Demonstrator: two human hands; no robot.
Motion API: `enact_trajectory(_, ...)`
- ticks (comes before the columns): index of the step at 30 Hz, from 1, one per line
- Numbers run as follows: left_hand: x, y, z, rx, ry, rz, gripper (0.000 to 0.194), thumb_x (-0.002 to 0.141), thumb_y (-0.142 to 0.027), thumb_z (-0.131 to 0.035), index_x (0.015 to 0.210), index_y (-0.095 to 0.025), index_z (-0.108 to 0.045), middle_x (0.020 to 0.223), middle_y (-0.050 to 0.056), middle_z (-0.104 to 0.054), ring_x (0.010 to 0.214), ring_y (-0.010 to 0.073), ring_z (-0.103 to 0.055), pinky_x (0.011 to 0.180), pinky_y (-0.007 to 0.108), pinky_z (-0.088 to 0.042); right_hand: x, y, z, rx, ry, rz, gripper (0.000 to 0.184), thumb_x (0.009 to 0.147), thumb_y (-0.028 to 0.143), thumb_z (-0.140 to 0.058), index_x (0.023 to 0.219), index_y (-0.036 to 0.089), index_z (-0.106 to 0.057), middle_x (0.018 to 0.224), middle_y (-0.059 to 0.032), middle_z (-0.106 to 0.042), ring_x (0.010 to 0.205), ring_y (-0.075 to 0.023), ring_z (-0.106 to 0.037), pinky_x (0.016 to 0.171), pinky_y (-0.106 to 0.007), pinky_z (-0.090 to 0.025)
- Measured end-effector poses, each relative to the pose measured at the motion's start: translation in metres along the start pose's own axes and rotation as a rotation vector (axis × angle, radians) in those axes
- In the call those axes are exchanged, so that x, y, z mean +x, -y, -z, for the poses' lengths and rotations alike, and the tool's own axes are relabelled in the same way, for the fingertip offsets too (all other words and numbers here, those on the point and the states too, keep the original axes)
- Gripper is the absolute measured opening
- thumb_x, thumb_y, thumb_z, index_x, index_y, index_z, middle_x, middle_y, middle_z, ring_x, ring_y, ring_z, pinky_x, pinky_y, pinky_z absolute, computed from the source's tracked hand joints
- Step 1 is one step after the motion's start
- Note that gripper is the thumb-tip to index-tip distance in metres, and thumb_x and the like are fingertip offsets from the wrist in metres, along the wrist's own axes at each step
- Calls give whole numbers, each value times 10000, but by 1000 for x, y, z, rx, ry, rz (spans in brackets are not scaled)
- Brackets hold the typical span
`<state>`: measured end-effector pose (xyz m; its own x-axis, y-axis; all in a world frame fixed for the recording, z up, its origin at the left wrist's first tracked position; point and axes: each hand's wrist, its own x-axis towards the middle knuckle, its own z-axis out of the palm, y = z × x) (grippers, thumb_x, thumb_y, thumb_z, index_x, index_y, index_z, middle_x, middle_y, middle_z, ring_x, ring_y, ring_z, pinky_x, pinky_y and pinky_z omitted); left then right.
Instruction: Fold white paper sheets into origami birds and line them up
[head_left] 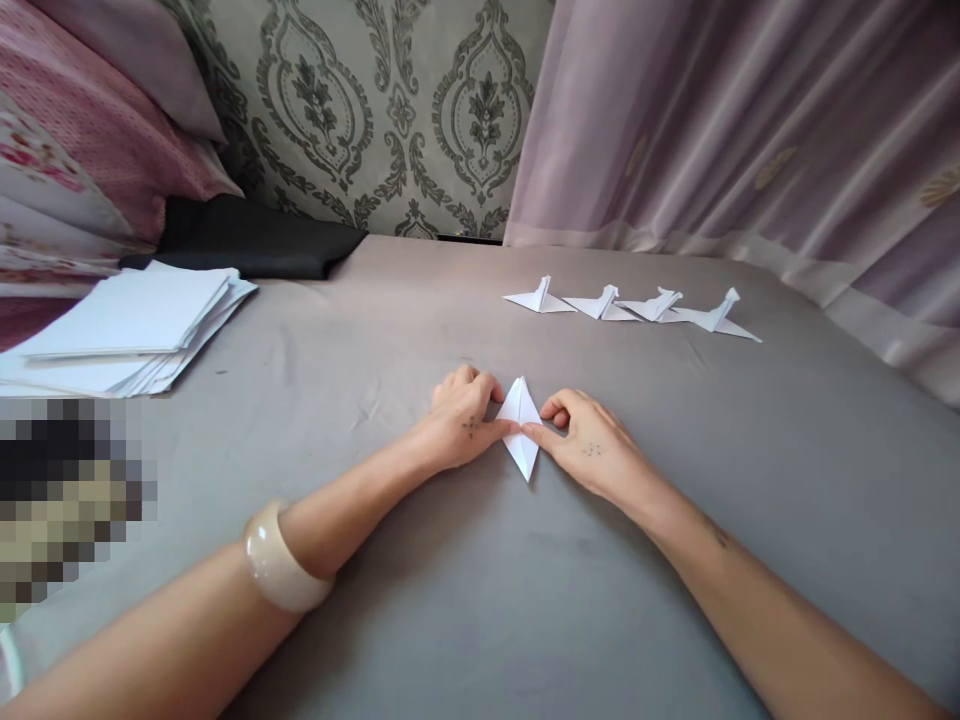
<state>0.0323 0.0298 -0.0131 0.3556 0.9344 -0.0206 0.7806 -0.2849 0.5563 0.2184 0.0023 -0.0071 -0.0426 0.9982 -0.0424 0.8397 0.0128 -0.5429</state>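
A small white folded paper [523, 405], shaped like a diamond with a crease down its middle, lies on the grey cloth in front of me. My left hand [463, 415] grips its left edge, the thumb pressed on the paper's middle and the fingers curled at its side. From the other side, my right hand [589, 435] pinches the right edge, with its thumb tip close to the left one. The paper's lower point faces me. What lies beneath the thumbs is hidden.
Several folded white paper birds [541, 297] stand in a row at the back right. On the left are a stack of white paper sheets [142, 310] and a black cloth-like item [255, 235]. Curtains [675, 120] hang along the right of the grey cloth surface [480, 600].
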Motion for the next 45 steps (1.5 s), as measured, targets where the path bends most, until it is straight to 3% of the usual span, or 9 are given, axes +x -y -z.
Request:
enact_trajectory(6,1,-6,7,-101,37,141,313,701,-407,-726,908,-191,-634,1066,89,-483,998,265,-500,853,416,-445,12,-11,9,168,200,-55,200,734,399,-633,840,230,-632,756,3,-603,572,-111,-492,501,-236,-350)
enact_trajectory(14,-2,-1,5,-151,-11,-2,174,730,-351,-702,716,-184,-653,984,59,-577,982,246,-513,882,422,-401,10,-17,7,232,171,1,238,736,389,-634,919,241,-670,790,5,-609,559,-96,-475,505,-225,-356)
enact_trajectory(21,-7,1,10,-483,106,-18,203,780,-360,-651,749,-165,-605,611,-42,-507,570,101,-451,528,224,-328,6,-8,15,330,204,-10,272,727,349,-654,967,223,-638,787,13,-625,488,-70,-418,467,-225,-335)
enact_trajectory(26,-5,1,6,-746,72,-50,264,730,-355,-723,784,-160,-553,649,-51,-527,579,75,-473,546,205,-351,3,-1,15,640,292,-96,397,718,357,-696,1054,205,-548,940,-31,-661,511,-65,-487,452,-215,-363)
enact_trajectory(30,-8,-5,11,-972,118,13,342,707,-335,-754,938,-154,-579,775,-1,-636,701,107,-591,677,242,-443,1,0,19,795,412,-58,310,734,398,-702,933,170,-637,670,27,-592,467,-48,-395,428,-205,-285)
enact_trajectory(36,-12,-10,28,-861,257,-51,232,781,-346,-690,817,-117,-674,747,30,-664,682,120,-584,648,247,-439,-2,6,32,784,402,-2,269,733,402,-714,862,166,-700,647,26,-580,465,-39,-364,424,-203,-268)
enact_trajectory(38,-12,-9,31,-703,130,-218,195,808,-319,-667,846,-128,-675,741,29,-659,659,118,-564,621,246,-434,-3,10,34,711,286,92,253,750,400,-697,878,182,-710,674,8,-614,513,-71,-464,461,-215,-360)
enact_trajectory(42,-11,-3,31,-93,-414,-708,113,900,-198,-535,861,-154,-632,868,64,-669,756,142,-541,702,281,-448,-4,10,27,456,-223,562,106,850,216,-578,849,202,-683,876,-38,-674,808,-148,-625,728,-279,-498)
enact_trajectory(45,-10,1,26,371,-533,-920,167,925,-114,-450,833,-148,-585,911,86,-661,781,162,-526,697,297,-437,-5,0,16,123,-385,789,234,887,77,-456,943,192,-652,1005,-65,-667,880,-147,-638,795,-272,-491)
